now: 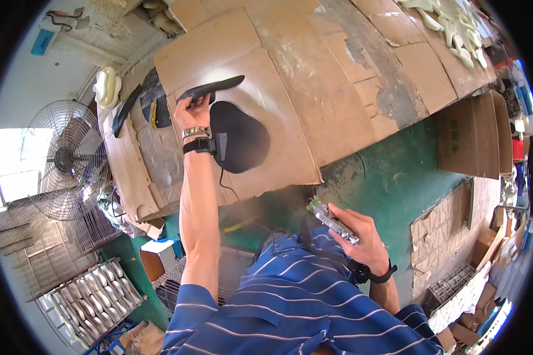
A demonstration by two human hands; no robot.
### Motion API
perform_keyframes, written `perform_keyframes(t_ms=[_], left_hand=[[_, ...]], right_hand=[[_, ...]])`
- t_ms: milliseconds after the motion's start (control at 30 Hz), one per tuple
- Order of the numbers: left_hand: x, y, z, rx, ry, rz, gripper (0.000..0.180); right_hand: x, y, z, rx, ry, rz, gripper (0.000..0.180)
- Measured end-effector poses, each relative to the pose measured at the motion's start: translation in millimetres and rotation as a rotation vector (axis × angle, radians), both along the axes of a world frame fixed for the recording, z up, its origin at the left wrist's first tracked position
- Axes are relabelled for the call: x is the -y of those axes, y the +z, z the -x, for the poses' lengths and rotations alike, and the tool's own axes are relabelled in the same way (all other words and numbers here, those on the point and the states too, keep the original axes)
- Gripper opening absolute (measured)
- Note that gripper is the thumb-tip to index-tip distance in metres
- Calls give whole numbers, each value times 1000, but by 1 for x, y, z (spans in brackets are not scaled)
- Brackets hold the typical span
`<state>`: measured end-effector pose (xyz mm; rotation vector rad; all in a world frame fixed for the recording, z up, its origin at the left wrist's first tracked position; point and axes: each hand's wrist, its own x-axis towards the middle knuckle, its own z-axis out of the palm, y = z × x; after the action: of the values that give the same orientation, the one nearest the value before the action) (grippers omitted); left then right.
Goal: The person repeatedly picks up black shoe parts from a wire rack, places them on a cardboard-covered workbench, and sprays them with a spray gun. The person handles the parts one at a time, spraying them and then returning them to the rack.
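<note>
My left hand [194, 113] is over the cardboard-covered table [290, 142], its fingers closed on the thick end of a long, curved black piece [219, 86] with a tapering tip. Just below that piece lies a flat, dark rounded shape [240, 139] on the cardboard; I cannot tell whether it is a sheet or a stain. Near my body, off the table's front edge, my right hand [361, 236] is closed around a metal spray gun [333, 221] with a green ring at its front end. A faint haze hangs between the gun and the table.
Another black piece [126, 111] and cream moulded shapes [106, 87] lie at the table's left, more cream shapes [450, 29] at far right. A caged fan [63, 157] stands left, above a rack of pale pieces [95, 299]. A cardboard box [471, 136] is at right.
</note>
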<state>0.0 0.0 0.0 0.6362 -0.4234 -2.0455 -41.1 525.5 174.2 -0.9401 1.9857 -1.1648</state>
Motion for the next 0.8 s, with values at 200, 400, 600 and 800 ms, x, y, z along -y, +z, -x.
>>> perform_keyframes(t_ms=[200,400,600,800], left_hand=[[-43,86,-21,-119,38,94,36],[-91,94,-149,-28,251,79,23],[-192,91,-308,-145,479,29,19],[-305,136,-450,-177,916,34,28]], right_hand=[[18,1,6,-71,15,12,54],[60,-15,-9,-37,101,3,49],[91,-18,-31,-60,318,-78,44],[110,5,-73,-30,571,-88,47]])
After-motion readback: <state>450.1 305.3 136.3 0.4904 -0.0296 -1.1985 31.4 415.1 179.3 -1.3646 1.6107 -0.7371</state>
